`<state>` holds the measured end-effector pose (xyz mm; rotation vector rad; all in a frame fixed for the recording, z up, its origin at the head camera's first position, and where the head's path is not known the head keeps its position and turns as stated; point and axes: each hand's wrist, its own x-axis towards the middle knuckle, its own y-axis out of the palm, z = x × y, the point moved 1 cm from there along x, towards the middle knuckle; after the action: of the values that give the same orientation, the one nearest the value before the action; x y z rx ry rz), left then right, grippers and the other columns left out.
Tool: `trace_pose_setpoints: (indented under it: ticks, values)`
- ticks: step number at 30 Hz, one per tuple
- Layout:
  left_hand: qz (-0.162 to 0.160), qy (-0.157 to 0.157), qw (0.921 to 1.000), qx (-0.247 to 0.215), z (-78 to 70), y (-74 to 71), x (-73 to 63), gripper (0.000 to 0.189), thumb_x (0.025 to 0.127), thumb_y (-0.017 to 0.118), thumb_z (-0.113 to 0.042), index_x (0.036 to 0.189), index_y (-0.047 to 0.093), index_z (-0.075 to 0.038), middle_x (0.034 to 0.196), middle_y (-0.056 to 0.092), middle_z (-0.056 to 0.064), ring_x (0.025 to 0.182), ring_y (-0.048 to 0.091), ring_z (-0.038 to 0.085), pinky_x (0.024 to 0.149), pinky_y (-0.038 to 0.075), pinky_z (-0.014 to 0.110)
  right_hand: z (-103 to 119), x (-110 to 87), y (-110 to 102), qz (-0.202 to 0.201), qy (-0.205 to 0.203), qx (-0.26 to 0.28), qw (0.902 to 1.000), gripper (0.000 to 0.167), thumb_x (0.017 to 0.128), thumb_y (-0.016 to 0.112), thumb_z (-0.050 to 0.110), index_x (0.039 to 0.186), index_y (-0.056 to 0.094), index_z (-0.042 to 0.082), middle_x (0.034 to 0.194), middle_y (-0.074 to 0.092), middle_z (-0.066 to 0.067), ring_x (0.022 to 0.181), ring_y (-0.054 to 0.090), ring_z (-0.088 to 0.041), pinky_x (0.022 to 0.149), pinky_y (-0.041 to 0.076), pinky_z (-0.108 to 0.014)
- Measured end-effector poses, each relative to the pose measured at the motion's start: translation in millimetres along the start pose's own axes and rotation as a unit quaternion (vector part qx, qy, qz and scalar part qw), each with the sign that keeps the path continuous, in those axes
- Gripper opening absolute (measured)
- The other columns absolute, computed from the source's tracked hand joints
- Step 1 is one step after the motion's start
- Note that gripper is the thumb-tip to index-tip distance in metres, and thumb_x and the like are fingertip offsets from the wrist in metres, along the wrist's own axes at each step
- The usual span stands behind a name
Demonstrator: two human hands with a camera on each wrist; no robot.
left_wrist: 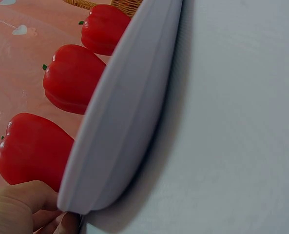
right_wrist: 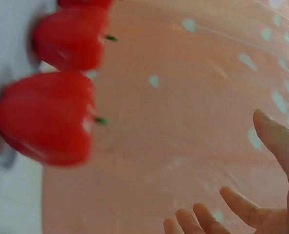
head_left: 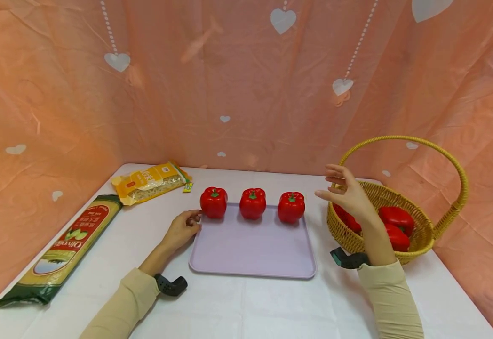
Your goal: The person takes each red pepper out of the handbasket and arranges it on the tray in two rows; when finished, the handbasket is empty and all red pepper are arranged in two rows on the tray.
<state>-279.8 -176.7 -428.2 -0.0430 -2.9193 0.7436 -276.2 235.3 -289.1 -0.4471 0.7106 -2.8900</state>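
Note:
Three red bell peppers, the left one (head_left: 213, 203), the middle one (head_left: 252, 204) and the right one (head_left: 291, 207), stand in a row along the far edge of a pale purple tray (head_left: 252, 254). At the tray's far left corner my left hand (head_left: 183, 230) rests with loosely bent fingers against the rim, beside the left pepper. My right hand (head_left: 350, 195) is raised over the left rim of a wicker basket (head_left: 344, 235), fingers apart and holding nothing. More red bell peppers (head_left: 396, 219) lie inside the basket, partly hidden by my right forearm.
The basket's tall arched handle (head_left: 403, 138) rises at the right. On the left lie a long green and gold packet (head_left: 70, 247), a yellow bag of grain (head_left: 151, 182) and a tiny yellow sachet (head_left: 188, 187). A pink curtain (head_left: 246, 94) with hearts hangs behind the table.

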Motion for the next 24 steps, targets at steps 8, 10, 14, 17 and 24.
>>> trace_pose_setpoints:
  ticks: [8, 10, 14, 17, 24]
  values:
    - [0.005, -0.006, 1.0000, 0.002, -1.1, -1.3, -0.9, 0.043, 0.083, 0.058, 0.002, 0.124, 0.051, 0.008, 0.105, 0.056, 0.020, 0.084, 0.050, 0.022, 0.061, 0.045, 0.020, -2, -7.8, -47, -0.054, -0.008, -0.013, 0.9984, 0.056, 0.087, 0.064, 0.020, 0.136, 0.038, 0.008, 0.122, 0.044, 0.003, 0.106, 0.046, -0.006, 0.078, 0.044, -0.011]
    - [0.004, -0.008, 1.0000, 0.003, -1.1, -2.1, -0.9, 0.043, 0.083, 0.058, 0.001, 0.125, 0.051, 0.008, 0.105, 0.056, 0.020, 0.083, 0.049, 0.021, 0.062, 0.045, 0.020, -5, -4.0, -59, -0.051, 0.003, -0.034, 0.9981, 0.056, 0.089, 0.062, 0.023, 0.136, 0.038, 0.007, 0.122, 0.044, 0.002, 0.109, 0.044, -0.011, 0.080, 0.042, -0.011]
    - [0.004, -0.004, 1.0000, -0.001, -1.0, -2.4, -0.9, 0.043, 0.082, 0.057, 0.003, 0.124, 0.051, 0.009, 0.104, 0.056, 0.020, 0.081, 0.049, 0.020, 0.059, 0.044, 0.021, -11, 5.0, -77, -0.025, 0.042, -0.078, 0.9958, 0.063, 0.091, 0.057, 0.033, 0.141, 0.032, 0.005, 0.134, 0.039, -0.013, 0.120, 0.039, -0.029, 0.085, 0.040, -0.020]
    - [0.004, -0.003, 1.0000, -0.006, -1.6, -1.7, -0.8, 0.043, 0.081, 0.057, 0.004, 0.123, 0.051, 0.010, 0.103, 0.056, 0.020, 0.080, 0.049, 0.019, 0.058, 0.044, 0.021, -18, 10.4, -86, 0.006, 0.063, -0.096, 0.9933, 0.068, 0.092, 0.055, 0.036, 0.143, 0.027, 0.001, 0.140, 0.034, -0.022, 0.124, 0.035, -0.037, 0.084, 0.040, -0.021]
    - [0.003, 0.001, 1.0000, -0.009, -1.8, -0.3, -0.6, 0.044, 0.080, 0.057, 0.004, 0.123, 0.051, 0.010, 0.103, 0.056, 0.020, 0.082, 0.049, 0.021, 0.059, 0.044, 0.021, -37, 19.3, -98, 0.081, 0.121, -0.094, 0.9849, 0.069, 0.092, 0.053, 0.039, 0.142, 0.026, 0.000, 0.143, 0.030, -0.025, 0.121, 0.039, -0.037, 0.084, 0.045, -0.021]
